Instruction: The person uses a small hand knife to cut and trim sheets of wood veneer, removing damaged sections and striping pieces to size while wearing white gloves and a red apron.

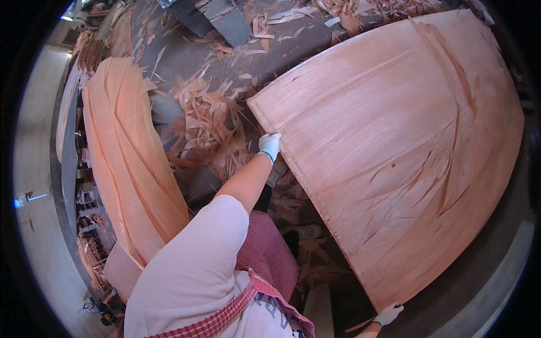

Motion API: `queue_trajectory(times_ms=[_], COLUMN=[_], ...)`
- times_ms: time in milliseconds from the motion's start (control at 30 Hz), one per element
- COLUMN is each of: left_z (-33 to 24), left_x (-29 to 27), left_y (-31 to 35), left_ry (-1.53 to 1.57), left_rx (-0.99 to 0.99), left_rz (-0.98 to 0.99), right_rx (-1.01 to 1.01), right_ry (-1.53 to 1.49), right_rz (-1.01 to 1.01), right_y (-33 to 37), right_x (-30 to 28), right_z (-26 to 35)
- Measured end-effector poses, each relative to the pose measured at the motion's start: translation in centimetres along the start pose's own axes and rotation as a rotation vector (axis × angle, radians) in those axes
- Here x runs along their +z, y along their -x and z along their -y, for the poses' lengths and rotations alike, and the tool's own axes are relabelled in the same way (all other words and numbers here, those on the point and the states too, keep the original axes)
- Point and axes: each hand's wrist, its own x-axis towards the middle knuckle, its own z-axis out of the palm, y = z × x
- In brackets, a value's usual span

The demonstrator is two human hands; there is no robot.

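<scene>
Grey floor [270,63] strewn with torn wood scraps spreads beneath your workspace. Your gloved left hand [270,145] is closed on the left edge of the broad wooden sheet [360,141], a little below its upper left corner. Your gloved right hand [389,314] is at the sheet's bottom corner, nearest you; whether its fingers are clamped there, you cannot tell from this view. The sheet fills the right side, its face wrinkled and split toward the far right, with a raised fold near the top right.

Along the left edge, your room is limited: your checked apron [267,248] and a scrap heap [205,121] lie just beside it. Farther left, well apart from the sheet, a long folded veneer bundle [127,152] stretches down to your white sleeve [186,259]. Above, grey blocks [225,22] stand clear of the upper edge. Past the curved right edge runs a bare grey strip [504,259].
</scene>
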Motion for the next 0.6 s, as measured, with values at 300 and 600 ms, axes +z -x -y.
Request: queue_trajectory(times_ms=[300,600], left_z=[3.2,-2.1], left_x=[-0.7,-5.1], left_y=[-4.2,-2.4], left_ry=[-0.119,-0.52], left_rx=[0.173,0.189], left_rz=[-0.082,0.407], right_rx=[-0.075,0.133], right_ry=[0.043,0.039], right_rz=[0.16,0.208], right_y=[0.1,-1.8], right_x=[2.9,5.9], right_z=[2.0,3.4])
